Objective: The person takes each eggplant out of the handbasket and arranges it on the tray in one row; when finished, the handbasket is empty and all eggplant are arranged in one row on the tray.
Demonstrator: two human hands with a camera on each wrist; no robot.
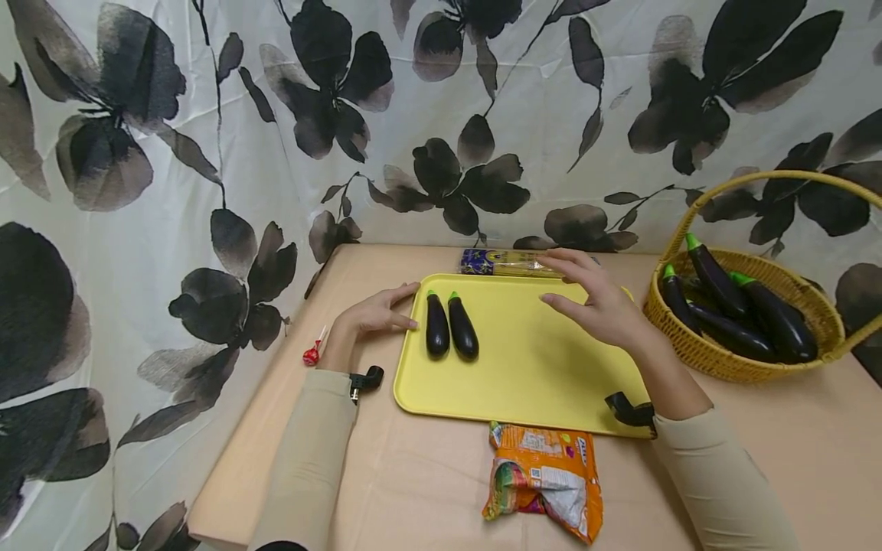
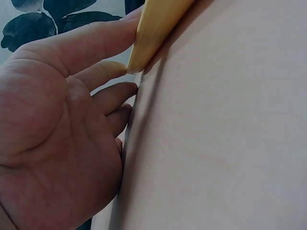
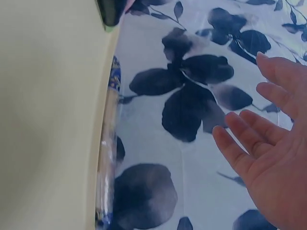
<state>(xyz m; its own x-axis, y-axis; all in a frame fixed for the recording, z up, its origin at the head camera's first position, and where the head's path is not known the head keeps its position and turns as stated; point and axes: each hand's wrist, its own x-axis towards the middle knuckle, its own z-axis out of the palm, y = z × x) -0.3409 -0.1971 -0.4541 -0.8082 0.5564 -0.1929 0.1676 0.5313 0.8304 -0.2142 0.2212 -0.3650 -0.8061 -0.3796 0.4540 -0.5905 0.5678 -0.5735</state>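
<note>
Two dark eggplants with green stem ends, the left eggplant (image 1: pixel 437 327) and the right eggplant (image 1: pixel 464 329), lie side by side on the left part of a yellow tray (image 1: pixel 530 375). At the tray's left rim, near its far corner, my left hand (image 1: pixel 375 312) touches the edge with extended fingers and thumb. The left wrist view shows the thumb and index fingertip right at the tray's side (image 2: pixel 160 28). My right hand (image 1: pixel 599 302) hovers over the tray's right part, fingers spread and holding nothing. In the right wrist view its palm and fingers hang apart from the tray.
To the right stands a wicker basket (image 1: pixel 744 371) with a tall handle and several eggplants inside. A clear-and-blue packet (image 1: pixel 492 262) lies behind the tray. An orange snack bag (image 1: pixel 547 478) lies in front; a red lollipop (image 1: pixel 312 355) is at left. Floral cloth hangs behind.
</note>
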